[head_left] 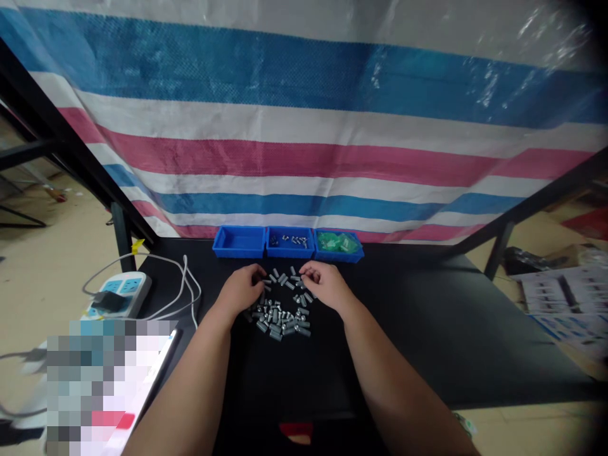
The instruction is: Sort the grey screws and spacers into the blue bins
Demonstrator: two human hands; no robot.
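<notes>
Both hands were over the work, and from where I sat I had them at the middle of the scene, one on each side of the loose parts. On the left hand (241, 290) I saw the fingers curled inward, partly closed, with the fingertips at the left edge of the spread. Across from it, the right hand (325, 282) was bent in the same way, thumb and fingers drawn close together at the far right of the spread. I could not tell whether either one had hold of a piece.

Between them, small grey pegs (275, 336) and silver screws (285, 316) lay on the black surface (408, 310), thickest on the near side and scattered more thinly toward the far side.

Beyond the hands I had three blue trays side by side in a row: the left tray (240, 253), the middle tray (289, 252) with a few metal screws (299, 240) in it, and the right tray (338, 256) with green plastic bags (338, 242) inside.

At the left I made out a white power strip (140, 288) with a black plug (108, 301) in it, a pale cable (183, 282) looping beside it, and nearer me a device partly masked by blurred squares. A striped sheet (304, 158) hung behind the trays.
</notes>
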